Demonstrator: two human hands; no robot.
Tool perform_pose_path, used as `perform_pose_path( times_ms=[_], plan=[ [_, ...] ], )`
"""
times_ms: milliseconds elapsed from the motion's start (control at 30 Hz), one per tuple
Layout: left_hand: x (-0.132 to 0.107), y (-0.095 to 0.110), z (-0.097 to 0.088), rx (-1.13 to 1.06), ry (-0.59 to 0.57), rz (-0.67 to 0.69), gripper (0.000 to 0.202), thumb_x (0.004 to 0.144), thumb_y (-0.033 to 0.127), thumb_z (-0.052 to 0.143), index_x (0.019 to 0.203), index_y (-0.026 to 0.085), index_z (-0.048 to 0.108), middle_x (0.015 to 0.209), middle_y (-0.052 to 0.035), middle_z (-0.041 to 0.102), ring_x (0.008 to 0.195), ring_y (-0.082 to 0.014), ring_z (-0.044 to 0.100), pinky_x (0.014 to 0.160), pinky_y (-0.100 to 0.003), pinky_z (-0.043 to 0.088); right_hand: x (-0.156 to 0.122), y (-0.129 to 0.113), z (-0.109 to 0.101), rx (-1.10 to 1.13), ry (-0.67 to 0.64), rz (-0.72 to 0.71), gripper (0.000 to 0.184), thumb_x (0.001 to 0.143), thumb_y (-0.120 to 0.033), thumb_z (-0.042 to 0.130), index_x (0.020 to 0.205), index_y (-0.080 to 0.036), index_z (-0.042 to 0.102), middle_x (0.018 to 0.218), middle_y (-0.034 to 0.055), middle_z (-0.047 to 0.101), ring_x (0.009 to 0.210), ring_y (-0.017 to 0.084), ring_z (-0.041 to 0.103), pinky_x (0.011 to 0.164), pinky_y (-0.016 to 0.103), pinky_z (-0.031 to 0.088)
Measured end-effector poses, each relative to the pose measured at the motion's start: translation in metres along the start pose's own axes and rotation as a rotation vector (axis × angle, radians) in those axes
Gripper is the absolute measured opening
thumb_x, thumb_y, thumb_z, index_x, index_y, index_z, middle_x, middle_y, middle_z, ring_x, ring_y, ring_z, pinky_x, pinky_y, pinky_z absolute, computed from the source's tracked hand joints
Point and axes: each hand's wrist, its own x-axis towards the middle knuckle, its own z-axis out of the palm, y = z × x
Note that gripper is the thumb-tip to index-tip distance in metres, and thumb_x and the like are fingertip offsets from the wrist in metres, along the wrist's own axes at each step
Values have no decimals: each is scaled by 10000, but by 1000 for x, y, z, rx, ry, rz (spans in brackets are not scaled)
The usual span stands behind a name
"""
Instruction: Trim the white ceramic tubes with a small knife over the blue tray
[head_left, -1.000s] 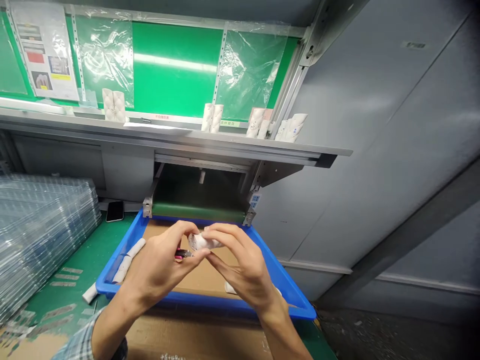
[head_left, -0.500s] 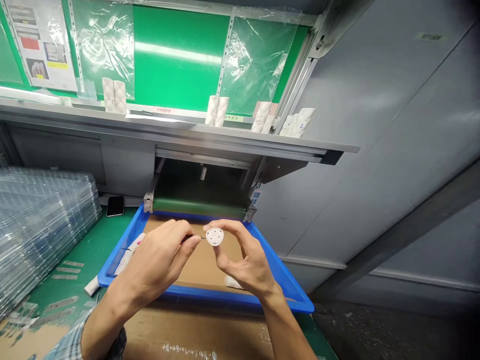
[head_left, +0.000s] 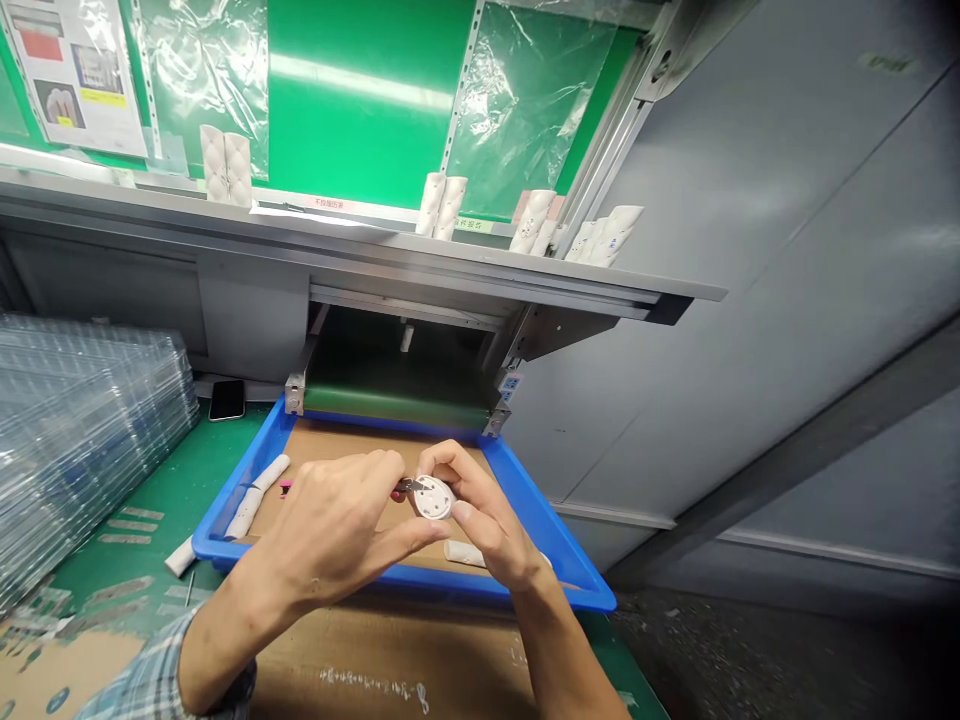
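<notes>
My right hand [head_left: 480, 515] pinches a white part [head_left: 435, 505] whose round end, dotted with small holes, is turned toward me. In my left hand [head_left: 322, 525] is a small pointed metal tool [head_left: 409, 485]; its handle is mostly hidden by the fingers. The tip lies over the upper left of the round end, and I cannot tell whether it goes into a hole. My left thumb is stretched out along the part's lower edge. Both hands are above a blue tray [head_left: 551, 530] lined with cardboard.
White tubular parts [head_left: 255, 495] lie in the tray's left side, another [head_left: 463, 552] at its front. A green conveyor belt [head_left: 397, 395] ends over the tray's back. Stacked clear plastic trays [head_left: 90, 430] and a phone [head_left: 226, 400] are at left. Above runs a shelf [head_left: 360, 240] with white parts.
The white part has tilted and dropped slightly. The tool tip has moved from its left edge onto its end face, and my left thumb has extended to the part. The camera view has shifted a little.
</notes>
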Motion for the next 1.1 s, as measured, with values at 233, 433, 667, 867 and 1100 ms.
perform_pose_path(
  times_ms=[233,433,667,867,1100],
  plan=[
    [2,3,-2,-1,65,54,585,1115,675,374,796,218,555,677,16,667,549,-176,621,536,-331,267,-4,-2,-1,-20,-2,-16,310,1023,-540,570,1067,-235,541,930,22,589,809,203,504,731,316,387],
    [1,2,-1,37,71,92,611,1127,657,350,739,213,512,628,20,584,532,-154,546,546,-336,230,-5,-2,1,-37,12,-42,350,1034,-585,561,1076,-238,551,897,0,545,772,186,451,718,310,382],
    [1,2,-4,-34,27,67,572,1127,642,376,802,211,565,686,18,643,581,-161,588,549,-338,240,-6,-1,0,-73,14,-41,393,1043,-630,545,1097,-241,551,903,3,548,778,192,471,725,322,393],
    [0,2,-4,-3,-13,88,581,1144,615,338,776,213,540,671,18,635,554,-161,576,546,-343,225,-8,1,-1,-129,40,-56,420,1048,-648,526,1118,-236,563,941,27,587,801,208,551,736,342,458],
    [0,-3,-9,-6,34,13,501,1134,607,398,870,228,593,737,23,698,609,-189,655,574,-343,310,-6,0,-12,-339,55,-166,312,1087,-394,599,1367,-264,649,1214,102,716,1089,269,694,970,421,562]
  ],
)
